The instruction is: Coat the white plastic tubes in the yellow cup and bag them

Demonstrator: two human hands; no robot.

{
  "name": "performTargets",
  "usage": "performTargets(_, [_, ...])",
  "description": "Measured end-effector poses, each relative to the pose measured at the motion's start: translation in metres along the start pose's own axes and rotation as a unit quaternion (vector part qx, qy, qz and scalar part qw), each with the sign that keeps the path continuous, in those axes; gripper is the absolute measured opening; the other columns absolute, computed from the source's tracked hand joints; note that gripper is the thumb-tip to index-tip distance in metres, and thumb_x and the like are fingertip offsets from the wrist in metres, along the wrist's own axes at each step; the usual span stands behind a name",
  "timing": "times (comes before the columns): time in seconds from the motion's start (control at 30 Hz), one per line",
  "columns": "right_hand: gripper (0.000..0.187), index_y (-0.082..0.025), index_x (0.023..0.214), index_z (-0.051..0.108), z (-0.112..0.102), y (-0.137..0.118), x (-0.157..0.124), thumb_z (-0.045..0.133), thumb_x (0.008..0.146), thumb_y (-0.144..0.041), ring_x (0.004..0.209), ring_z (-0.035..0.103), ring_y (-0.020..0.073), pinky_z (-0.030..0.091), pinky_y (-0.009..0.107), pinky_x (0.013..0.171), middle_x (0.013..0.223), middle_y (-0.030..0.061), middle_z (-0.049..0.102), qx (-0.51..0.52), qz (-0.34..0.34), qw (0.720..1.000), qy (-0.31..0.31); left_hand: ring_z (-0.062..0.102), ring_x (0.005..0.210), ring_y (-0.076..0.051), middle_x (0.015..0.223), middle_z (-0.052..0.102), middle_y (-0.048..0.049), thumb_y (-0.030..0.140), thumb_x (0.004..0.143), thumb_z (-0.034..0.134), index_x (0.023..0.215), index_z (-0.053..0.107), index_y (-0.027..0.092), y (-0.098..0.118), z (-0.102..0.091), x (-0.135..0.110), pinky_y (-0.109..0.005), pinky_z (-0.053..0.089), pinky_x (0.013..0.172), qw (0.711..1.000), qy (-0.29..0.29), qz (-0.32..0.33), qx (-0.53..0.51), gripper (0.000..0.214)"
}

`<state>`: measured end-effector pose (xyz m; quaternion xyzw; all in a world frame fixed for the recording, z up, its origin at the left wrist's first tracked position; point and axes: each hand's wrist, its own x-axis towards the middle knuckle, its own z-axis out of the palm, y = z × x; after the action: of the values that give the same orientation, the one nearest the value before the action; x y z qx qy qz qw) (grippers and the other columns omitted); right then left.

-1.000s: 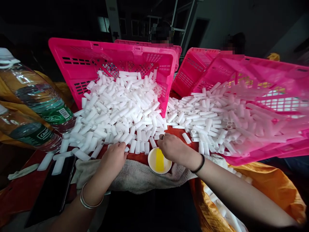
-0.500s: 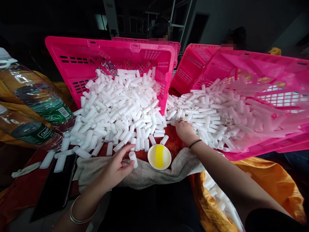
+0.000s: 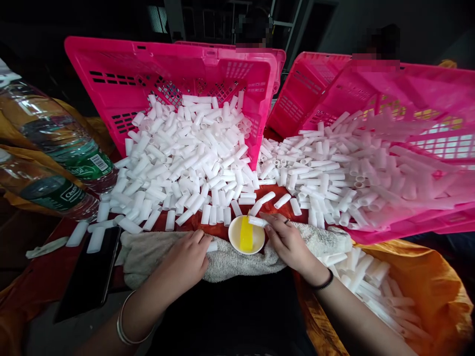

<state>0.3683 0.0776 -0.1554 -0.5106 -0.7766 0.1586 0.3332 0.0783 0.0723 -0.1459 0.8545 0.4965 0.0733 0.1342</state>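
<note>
My left hand [image 3: 191, 257] is closed on a short white plastic tube [image 3: 212, 246], whose end pokes out past the fingers above the grey towel [image 3: 148, 252]. Between the fingertips of my right hand [image 3: 287, 240] is another white tube [image 3: 257, 221], held at the right rim of a small cream bowl. A yellow band runs across that bowl [image 3: 235, 236], which sits on the towel's edge between my hands. Beyond it, a large heap of similar tubes [image 3: 185, 153] spills out of a tipped pink crate [image 3: 148, 59].
More tubes pour from a second pink crate [image 3: 297, 99] at the right. An orange cloth bag [image 3: 438, 282] holding tubes hangs at my lower right. Large water bottles [image 3: 55, 133] and a dark phone [image 3: 87, 282] lie on the left. People sit behind the crates.
My right hand has come back from the right-hand heap to the bowl with a tube. The left hand has turned palm down, its tube now mostly covered. The view has shifted slightly.
</note>
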Motion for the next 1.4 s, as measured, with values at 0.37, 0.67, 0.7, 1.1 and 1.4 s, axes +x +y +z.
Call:
performTargets(0.37, [0.025, -0.019, 0.113, 0.068, 0.022, 0.013, 0.001, 0.047, 0.099, -0.020, 0.104, 0.065, 0.0248, 0.058, 0.042, 0.087, 0.110, 0.0135, 0.067, -0.023, -0.073, 0.997, 0.024, 0.055, 0.124, -0.035, 0.129, 0.057, -0.0150, 0.042, 0.071, 0.082, 0.118, 0.044, 0.022, 0.008, 0.025, 0.046, -0.051, 0.051, 0.101, 0.977, 0.067, 0.094, -0.180, 0.064])
performTargets(0.67, [0.016, -0.022, 0.105, 0.069, 0.013, 0.010, 0.007, 0.055, 0.096, -0.024, 0.095, 0.067, 0.0242, 0.059, 0.041, 0.084, 0.103, 0.0108, 0.068, 0.058, -0.012, 0.998, 0.013, 0.056, 0.122, -0.038, 0.127, 0.059, -0.0166, 0.046, 0.058, 0.091, 0.131, 0.041, 0.019, 0.016, 0.029, 0.061, -0.054, 0.051, 0.099, 0.982, 0.049, 0.089, -0.159, 0.092])
performTargets(0.7, [0.016, -0.022, 0.103, 0.069, 0.013, 0.010, 0.007, 0.055, 0.096, -0.023, 0.097, 0.066, 0.0242, 0.059, 0.041, 0.084, 0.103, 0.0110, 0.066, 0.056, -0.032, 0.998, 0.015, 0.056, 0.122, -0.038, 0.128, 0.059, -0.0168, 0.047, 0.057, 0.091, 0.131, 0.041, 0.019, 0.016, 0.030, 0.061, -0.054, 0.051, 0.099, 0.982, 0.051, 0.089, -0.157, 0.093])
performTargets(1.1, [0.013, -0.021, 0.101, 0.066, 0.016, 0.011, 0.001, 0.055, 0.094, -0.024, 0.094, 0.068, 0.0241, 0.060, 0.040, 0.079, 0.104, 0.0119, 0.068, 0.060, -0.022, 0.997, 0.037, 0.060, 0.117, -0.035, 0.124, 0.063, -0.0132, 0.046, 0.055, 0.093, 0.125, 0.048, 0.021, 0.018, 0.034, 0.058, -0.050, 0.053, 0.096, 0.976, 0.093, 0.088, -0.174, 0.087])
performTargets(1.4, [0.013, -0.023, 0.096, 0.065, 0.014, 0.012, 0.000, 0.053, 0.095, -0.022, 0.095, 0.068, 0.0242, 0.059, 0.038, 0.079, 0.105, 0.0112, 0.068, 0.033, -0.034, 0.999, 0.026, 0.060, 0.117, -0.034, 0.125, 0.064, -0.0117, 0.044, 0.055, 0.093, 0.123, 0.049, 0.023, 0.018, 0.038, 0.057, -0.051, 0.052, 0.098, 0.971, 0.106, 0.089, -0.195, 0.084])
